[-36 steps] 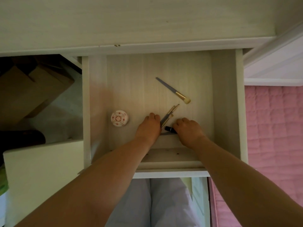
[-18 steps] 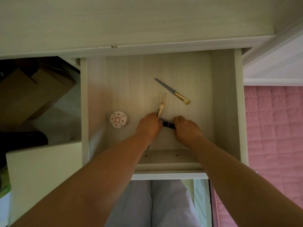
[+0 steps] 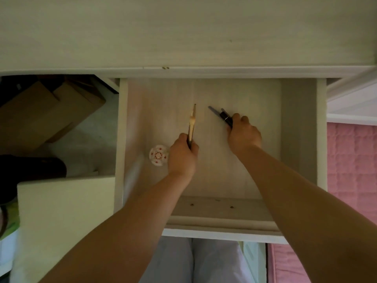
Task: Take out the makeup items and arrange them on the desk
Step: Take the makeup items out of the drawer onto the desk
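An open pale wooden drawer (image 3: 297, 139) juts out below the desk top (image 3: 183, 31). Inside it my left hand (image 3: 182, 155) grips a bundle of thin brushes (image 3: 192, 123) that point away from me. My right hand (image 3: 243, 133) holds a black tube (image 3: 226, 117) together with a blue-handled brush (image 3: 213, 109); the brush head is hidden by my fingers. A small round white jar with a red pattern (image 3: 158, 155) lies on the drawer floor just left of my left hand.
Brown cardboard boxes (image 3: 47, 111) sit in the dark space under the desk at the left. A pale panel (image 3: 65, 217) stands at the lower left. A pink quilted bed (image 3: 353, 170) lies to the right. My legs in light trousers (image 3: 204, 260) show below the drawer front.
My right hand moved away from me with the black tube and now also holds the blue-handled brush that lay loose. My left hand lifted the thin brushes upright and shifted slightly left.
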`<state>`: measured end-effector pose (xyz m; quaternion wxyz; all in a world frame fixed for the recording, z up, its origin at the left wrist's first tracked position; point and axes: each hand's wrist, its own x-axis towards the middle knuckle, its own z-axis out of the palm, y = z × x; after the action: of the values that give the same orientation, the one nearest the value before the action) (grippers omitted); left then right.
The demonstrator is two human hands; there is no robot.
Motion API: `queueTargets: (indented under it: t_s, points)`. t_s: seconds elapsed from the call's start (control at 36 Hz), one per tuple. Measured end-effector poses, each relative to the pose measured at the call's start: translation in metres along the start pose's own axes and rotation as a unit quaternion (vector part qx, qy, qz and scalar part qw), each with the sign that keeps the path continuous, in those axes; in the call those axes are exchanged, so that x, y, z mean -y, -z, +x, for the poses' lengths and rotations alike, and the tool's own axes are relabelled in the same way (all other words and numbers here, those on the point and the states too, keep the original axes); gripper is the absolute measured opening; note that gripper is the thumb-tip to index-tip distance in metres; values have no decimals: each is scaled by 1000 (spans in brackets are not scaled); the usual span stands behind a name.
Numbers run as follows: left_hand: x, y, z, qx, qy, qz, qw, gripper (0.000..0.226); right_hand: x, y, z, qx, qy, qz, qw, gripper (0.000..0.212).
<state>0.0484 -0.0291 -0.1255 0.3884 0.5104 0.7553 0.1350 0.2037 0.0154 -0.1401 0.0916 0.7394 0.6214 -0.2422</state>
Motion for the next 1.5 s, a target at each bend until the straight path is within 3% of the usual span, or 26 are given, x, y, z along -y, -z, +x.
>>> queueTargets:
  t_s: [0.08,0.25,0.44,0.64,0.75,0.83,0.92,1.08,1.25,1.5]
  points:
    - [2,19,-1,-28,-18,58,998,20,5,-5,2,39,-3,-39,998,38]
    - [20,39,-3,16,-7,72,997,32,22,-17,-12,93,6,-46,995,34]
    - [8,55,-25,52,-32,29,998,33,34,-5,-46,140,-2,100,985,28]
    - [-25,91,-55,-23,-9,-135,991,20,60,67,-96,14,14,231,973,24]
    - [-59,127,-49,-79,-63,-183,978,15,87,122,-100,-63,52,249,965,25]
    - [-80,162,-26,-128,-121,-128,976,16,115,161,-80,-108,95,224,964,26]
    - [-94,198,10,-151,-192,5,970,21,142,190,-50,-122,101,160,974,28]
    - [-92,250,83,-125,-182,217,951,26,170,204,11,-106,43,87,990,25]
    - [-70,260,139,-62,-174,305,934,42,175,186,49,-134,6,26,991,27]
    - [-72,260,188,-81,-271,361,889,47,190,187,95,-190,-15,-30,981,36]
